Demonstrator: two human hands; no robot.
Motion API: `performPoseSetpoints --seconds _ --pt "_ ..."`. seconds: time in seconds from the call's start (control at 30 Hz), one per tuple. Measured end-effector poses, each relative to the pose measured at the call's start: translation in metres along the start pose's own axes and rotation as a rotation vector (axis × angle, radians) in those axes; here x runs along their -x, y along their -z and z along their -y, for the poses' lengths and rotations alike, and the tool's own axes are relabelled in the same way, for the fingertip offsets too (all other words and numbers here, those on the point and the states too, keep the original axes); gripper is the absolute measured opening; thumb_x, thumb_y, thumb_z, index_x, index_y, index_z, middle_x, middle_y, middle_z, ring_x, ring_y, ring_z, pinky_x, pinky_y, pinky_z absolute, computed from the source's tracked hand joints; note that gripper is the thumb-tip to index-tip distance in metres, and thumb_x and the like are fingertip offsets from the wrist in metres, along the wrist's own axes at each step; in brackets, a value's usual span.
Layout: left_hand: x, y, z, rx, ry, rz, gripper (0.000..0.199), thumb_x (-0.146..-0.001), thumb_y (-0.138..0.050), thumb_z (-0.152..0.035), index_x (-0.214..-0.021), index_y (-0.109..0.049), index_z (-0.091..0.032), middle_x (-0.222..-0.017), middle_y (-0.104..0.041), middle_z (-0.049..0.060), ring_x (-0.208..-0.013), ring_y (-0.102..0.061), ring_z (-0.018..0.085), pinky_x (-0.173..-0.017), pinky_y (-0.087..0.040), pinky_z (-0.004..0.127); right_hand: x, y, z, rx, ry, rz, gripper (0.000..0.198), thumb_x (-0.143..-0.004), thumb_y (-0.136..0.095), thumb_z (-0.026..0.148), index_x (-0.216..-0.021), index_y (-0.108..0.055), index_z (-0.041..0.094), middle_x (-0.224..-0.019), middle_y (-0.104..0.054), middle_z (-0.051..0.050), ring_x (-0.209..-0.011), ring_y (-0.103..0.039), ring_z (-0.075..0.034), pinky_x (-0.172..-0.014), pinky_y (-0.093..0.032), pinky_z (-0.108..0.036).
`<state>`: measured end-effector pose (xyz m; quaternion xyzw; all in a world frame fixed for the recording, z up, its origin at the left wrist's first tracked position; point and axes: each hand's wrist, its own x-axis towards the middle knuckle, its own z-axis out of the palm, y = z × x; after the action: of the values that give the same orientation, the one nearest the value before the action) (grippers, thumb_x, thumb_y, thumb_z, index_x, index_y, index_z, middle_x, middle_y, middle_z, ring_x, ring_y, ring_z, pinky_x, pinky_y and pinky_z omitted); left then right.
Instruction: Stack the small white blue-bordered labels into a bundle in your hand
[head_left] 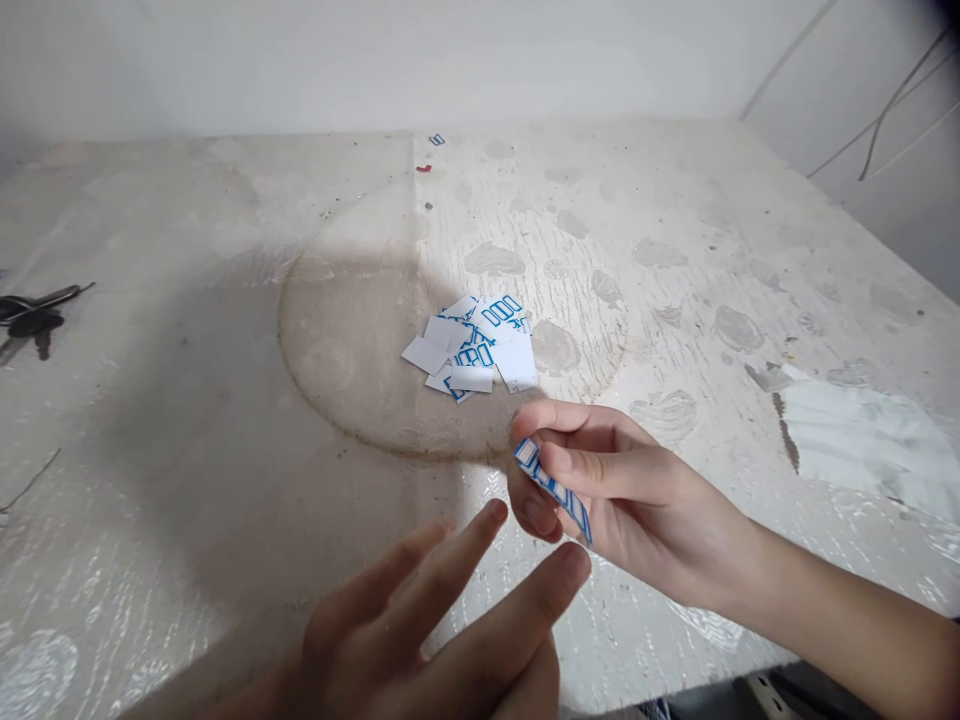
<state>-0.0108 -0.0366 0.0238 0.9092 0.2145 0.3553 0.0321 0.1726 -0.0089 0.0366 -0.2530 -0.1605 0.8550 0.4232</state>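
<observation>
Head view: we are pinching 1 blue-printed paper strip [556,487] in our right grip [652,500] above the tabletop [697,300], holding our left grip [435,620] spread nearby; paper pieces [474,352] are lying piled beyond.

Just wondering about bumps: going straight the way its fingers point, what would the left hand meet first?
Probably the right hand, which holds the blue-and-white strip, though this one view leaves depth unclear.

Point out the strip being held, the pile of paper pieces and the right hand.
Strip [562,493]: head view, middle of its blue-printed face.
Pile of paper pieces [477,350]: head view, middle of the pile.
Right hand [651,500]: head view, near the thumb's base.
</observation>
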Motion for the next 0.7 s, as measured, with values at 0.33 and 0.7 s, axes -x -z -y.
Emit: performPoseSetpoints --seconds 0.33,0.7 --pt "-0.006 0.005 -0.008 0.004 0.117 0.022 0.016 -0.083 -0.047 -0.011 -0.076 -0.059 -0.021 -0.106 -0.067 -0.003 -0.108 -0.058 0.02 -0.087 -0.048 0.031 0.0 0.001 -0.002 0.016 0.016 -0.002 0.011 -0.083 -0.057 0.008 -0.091 -0.062 0.012 -0.068 -0.057 -0.001 -0.063 -0.056 -0.009 -0.061 -0.044 -0.018" --pt "0.001 -0.002 0.003 0.13 0.119 -0.01 0.021 -0.089 -0.036 -0.022 -0.082 -0.055 -0.021 -0.103 -0.068 0.003 -0.099 -0.061 0.017 -0.075 -0.052 0.026 0.002 -0.001 0.001 0.49 0.247 -0.211 0.01 -0.084 -0.062 0.021 -0.093 -0.066 0.02 -0.073 -0.058 -0.001 -0.072 -0.055 -0.013 -0.062 -0.04 -0.023"
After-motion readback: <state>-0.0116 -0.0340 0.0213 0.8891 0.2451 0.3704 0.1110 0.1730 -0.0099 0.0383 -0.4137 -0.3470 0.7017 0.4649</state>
